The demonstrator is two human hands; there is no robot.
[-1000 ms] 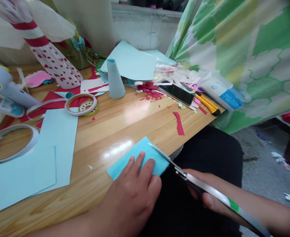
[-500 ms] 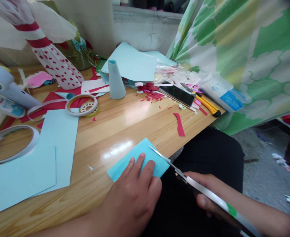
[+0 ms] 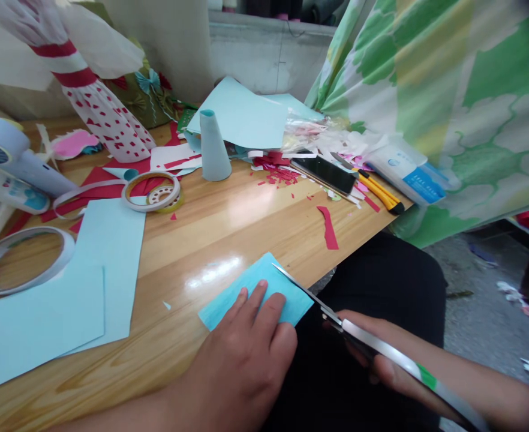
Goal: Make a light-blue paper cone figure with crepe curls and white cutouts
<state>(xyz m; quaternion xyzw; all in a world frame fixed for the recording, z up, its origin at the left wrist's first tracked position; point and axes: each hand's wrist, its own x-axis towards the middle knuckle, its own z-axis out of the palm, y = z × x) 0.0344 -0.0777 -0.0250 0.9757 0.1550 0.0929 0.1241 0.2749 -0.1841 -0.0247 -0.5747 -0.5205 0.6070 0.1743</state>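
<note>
Little is found moved since the earlier frames: the left hand [image 3: 246, 354] and the scissors [image 3: 331, 315] are shifted only slightly, and the blade is laid across the same right-hand edge of the blue paper [image 3: 268, 285]. At the near edge of the wooden table [image 3: 228, 228], the left hand is spread flat, fingers pressed on the paper and not closed around it. The right hand [image 3: 372, 354], off the table to the right, is closed around the scissors' handle. The paper's right corner is seen overhanging the table edge. Cutting is judged to be under way. A further cut is judged to call for the sheet to be kept pinned while the blades are closed along it.
</note>
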